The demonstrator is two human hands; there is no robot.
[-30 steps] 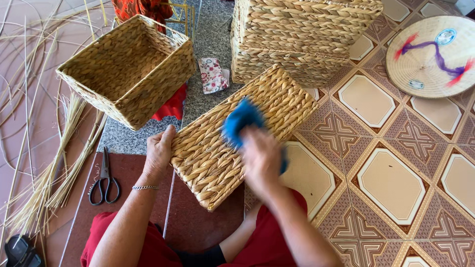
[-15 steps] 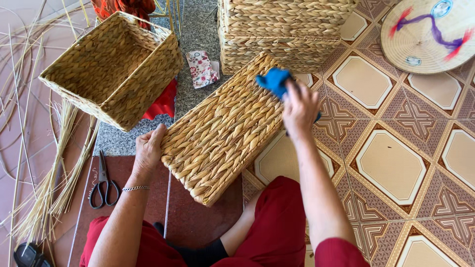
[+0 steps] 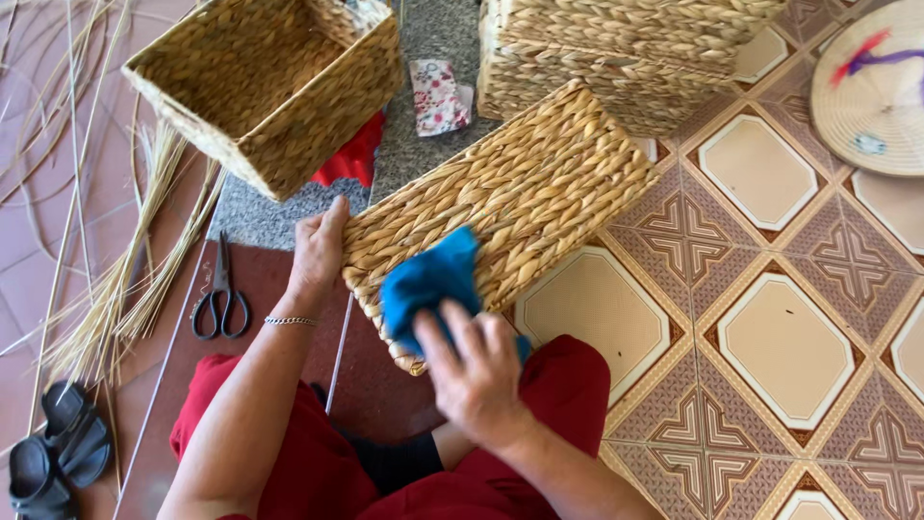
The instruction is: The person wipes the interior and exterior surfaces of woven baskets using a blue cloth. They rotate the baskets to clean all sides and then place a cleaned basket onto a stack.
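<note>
left hand (image 3: 318, 246) flat, fingers extended, right hand (image 3: 474, 371) curled, gripping

Home floor used as a basket-weaving workspace. Patterned brown-and-cream ceramic floor tiles (image 3: 770, 327) underfoot, no bench. Bundle of loose dried straw-coloured reed stalks (image 3: 115, 289) along the left edge. Stack of finished woven rectangular natural-fibre baskets (image 3: 616, 48) at the top edge; open woven rectangular basket (image 3: 260, 87) top left. Black-handled metal scissors (image 3: 221, 294) near the stalks. Black sandals (image 3: 53, 453) at bottom-left corner.
</note>
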